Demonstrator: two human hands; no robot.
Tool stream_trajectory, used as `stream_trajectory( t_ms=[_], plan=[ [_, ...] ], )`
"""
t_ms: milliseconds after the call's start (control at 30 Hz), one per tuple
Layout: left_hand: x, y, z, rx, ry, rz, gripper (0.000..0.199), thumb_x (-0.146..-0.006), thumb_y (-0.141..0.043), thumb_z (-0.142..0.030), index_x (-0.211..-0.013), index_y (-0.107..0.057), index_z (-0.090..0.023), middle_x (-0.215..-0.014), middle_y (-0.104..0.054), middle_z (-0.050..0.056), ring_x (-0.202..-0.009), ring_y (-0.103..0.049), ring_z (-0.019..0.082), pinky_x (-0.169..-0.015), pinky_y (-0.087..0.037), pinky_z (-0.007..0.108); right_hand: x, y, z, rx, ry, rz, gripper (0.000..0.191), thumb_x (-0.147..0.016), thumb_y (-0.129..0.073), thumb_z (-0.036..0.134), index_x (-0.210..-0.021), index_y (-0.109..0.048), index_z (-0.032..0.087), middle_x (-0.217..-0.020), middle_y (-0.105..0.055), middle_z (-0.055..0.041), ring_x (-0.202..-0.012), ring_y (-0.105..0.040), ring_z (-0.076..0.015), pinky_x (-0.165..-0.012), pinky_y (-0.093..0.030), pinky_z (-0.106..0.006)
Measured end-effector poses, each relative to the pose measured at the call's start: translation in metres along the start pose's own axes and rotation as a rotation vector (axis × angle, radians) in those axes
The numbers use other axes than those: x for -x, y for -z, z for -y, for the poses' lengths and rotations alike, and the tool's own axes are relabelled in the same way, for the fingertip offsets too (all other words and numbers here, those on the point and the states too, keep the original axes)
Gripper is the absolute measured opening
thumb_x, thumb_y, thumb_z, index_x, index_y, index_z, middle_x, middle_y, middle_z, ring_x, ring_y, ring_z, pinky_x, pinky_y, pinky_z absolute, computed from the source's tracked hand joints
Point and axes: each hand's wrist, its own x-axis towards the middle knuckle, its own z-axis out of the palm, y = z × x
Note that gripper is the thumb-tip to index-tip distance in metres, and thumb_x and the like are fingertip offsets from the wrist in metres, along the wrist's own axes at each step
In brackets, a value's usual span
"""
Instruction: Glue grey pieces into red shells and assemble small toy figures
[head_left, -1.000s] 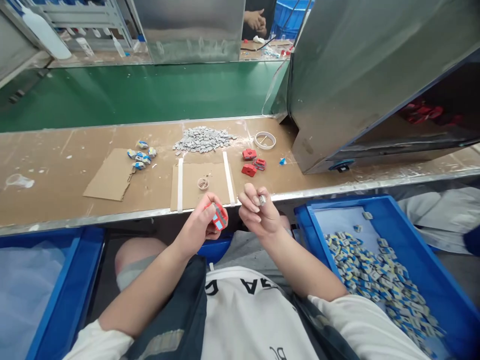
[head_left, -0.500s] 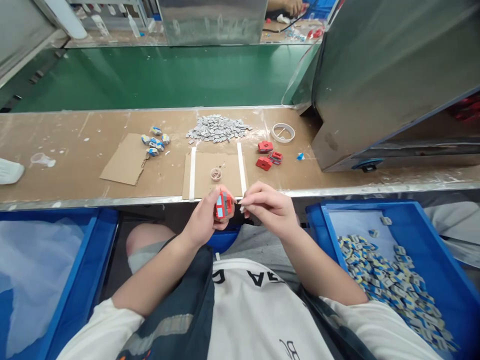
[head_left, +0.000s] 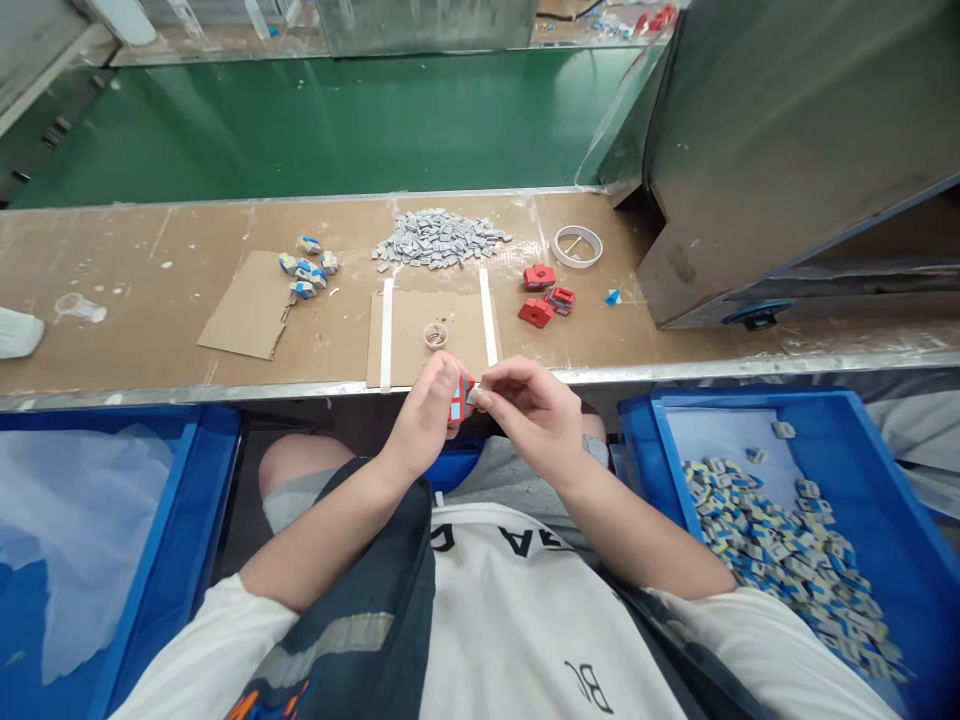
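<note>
My left hand (head_left: 422,418) is closed round a small red toy piece (head_left: 459,402) with light blue panels, just off the table's front edge. The fingertips of my right hand (head_left: 534,412) pinch a small grey piece (head_left: 474,397) against the right side of the red piece. Past my hands, a small round cup (head_left: 435,336) stands on a cardboard sheet (head_left: 409,320) with two white strips. Behind it lies a pile of grey pieces (head_left: 441,240). Several red pieces (head_left: 537,312) rest to the right of the cardboard.
Blue-and-yellow pieces (head_left: 308,270) lie by a torn cardboard sheet (head_left: 244,310). A tape roll (head_left: 577,247) is at the right, near a metal housing (head_left: 750,180). Blue bins (head_left: 885,500) flank my lap, the right one holding many pieces. A green belt (head_left: 337,130) runs behind the table.
My right hand has brought its small piece against the red piece. My left hand has turned the red piece and now covers more of it. The view has shifted slightly.
</note>
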Motion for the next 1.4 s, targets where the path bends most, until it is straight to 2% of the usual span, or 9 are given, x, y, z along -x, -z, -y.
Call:
stream_trajectory(
  t_ms=[167, 433, 800, 900, 967, 1033, 1100, 1167, 1400],
  plan=[
    [0.001, 0.0, -0.001, -0.038, -0.044, 0.014, 0.057, -0.096, -0.051, -0.079, -0.092, -0.05, -0.022, -0.063, -0.045, -0.005, -0.053, -0.038, 0.009, -0.048, -0.031, 0.021, -0.002, 0.002, 0.003, 0.097, 0.066, -0.027, 0.006, -0.095, -0.078, 0.022, -0.092, -0.074, 0.024, -0.087, -0.075, -0.0024, -0.08, -0.07, -0.017, -0.074, -0.058, -0.032],
    [0.001, -0.002, 0.002, -0.096, -0.09, -0.046, 0.054, -0.099, -0.049, -0.075, -0.09, -0.05, -0.022, -0.064, -0.044, -0.006, -0.053, -0.036, 0.01, -0.051, -0.032, 0.024, -0.002, 0.002, 0.008, 0.257, 0.161, -0.013, 0.01, -0.099, -0.069, 0.018, -0.094, -0.074, 0.024, -0.091, -0.078, -0.0043, -0.085, -0.072, -0.0183, -0.078, -0.06, -0.034],
    [-0.002, 0.0, 0.012, -0.189, -0.126, -0.091, 0.054, -0.099, -0.049, -0.074, -0.09, -0.051, -0.022, -0.071, -0.048, -0.003, -0.06, -0.042, 0.011, -0.057, -0.036, 0.025, -0.001, -0.003, -0.004, 0.211, 0.12, 0.027, 0.01, -0.101, -0.066, 0.022, -0.095, -0.074, 0.024, -0.094, -0.074, -0.0063, -0.086, -0.07, -0.0192, -0.079, -0.058, -0.035],
    [0.0, 0.0, 0.012, -0.152, -0.133, -0.069, 0.056, -0.098, -0.048, -0.077, -0.091, -0.052, -0.022, -0.074, -0.048, -0.003, -0.061, -0.041, 0.011, -0.056, -0.036, 0.025, 0.005, -0.01, -0.01, 0.106, 0.053, -0.032, 0.004, -0.099, -0.071, 0.027, -0.101, -0.07, 0.024, -0.095, -0.068, -0.0053, -0.088, -0.067, -0.019, -0.079, -0.057, -0.034],
    [0.002, -0.001, 0.011, -0.134, -0.147, -0.064, 0.057, -0.097, -0.048, -0.078, -0.093, -0.053, -0.021, -0.076, -0.05, -0.002, -0.062, -0.042, 0.011, -0.057, -0.036, 0.025, 0.009, -0.013, -0.014, 0.049, 0.017, -0.071, 0.014, -0.098, -0.073, 0.03, -0.105, -0.063, 0.024, -0.092, -0.065, -0.0028, -0.084, -0.064, -0.0174, -0.076, -0.055, -0.031],
    [0.004, 0.0, 0.01, -0.137, -0.174, -0.054, 0.058, -0.097, -0.048, -0.078, -0.095, -0.054, -0.021, -0.077, -0.052, -0.002, -0.063, -0.042, 0.011, -0.058, -0.036, 0.025, 0.012, -0.012, -0.015, 0.096, 0.048, -0.005, 0.013, -0.1, -0.069, 0.031, -0.102, -0.057, 0.024, -0.086, -0.06, -0.0005, -0.076, -0.058, -0.0158, -0.07, -0.051, -0.029],
    [0.006, 0.001, 0.01, -0.161, -0.204, -0.032, 0.058, -0.098, -0.046, -0.078, -0.096, -0.054, -0.021, -0.075, -0.052, -0.002, -0.062, -0.042, 0.011, -0.06, -0.037, 0.026, 0.011, -0.007, -0.012, 0.234, 0.134, 0.132, 0.011, -0.105, -0.058, 0.029, -0.096, -0.055, 0.024, -0.082, -0.056, -0.0006, -0.071, -0.053, -0.0158, -0.066, -0.046, -0.029],
    [0.007, 0.002, 0.01, -0.182, -0.233, -0.013, 0.057, -0.1, -0.044, -0.077, -0.096, -0.054, -0.021, -0.073, -0.051, -0.003, -0.061, -0.041, 0.011, -0.061, -0.037, 0.026, 0.008, -0.001, -0.005, 0.378, 0.209, 0.225, 0.018, -0.108, -0.047, 0.026, -0.09, -0.053, 0.023, -0.079, -0.053, -0.0018, -0.069, -0.049, -0.0168, -0.064, -0.042, -0.031],
    [0.007, 0.01, 0.008, -0.318, -0.35, 0.019, 0.057, -0.1, -0.042, -0.077, -0.097, -0.054, -0.022, -0.076, -0.055, -0.002, -0.063, -0.045, 0.013, -0.066, -0.039, 0.029, 0.003, 0.006, 0.015, 0.616, 0.256, 0.322, 0.028, -0.11, -0.041, 0.022, -0.082, -0.043, 0.024, -0.075, -0.053, -0.0011, -0.065, -0.045, -0.0159, -0.062, -0.033, -0.03]
  ],
)
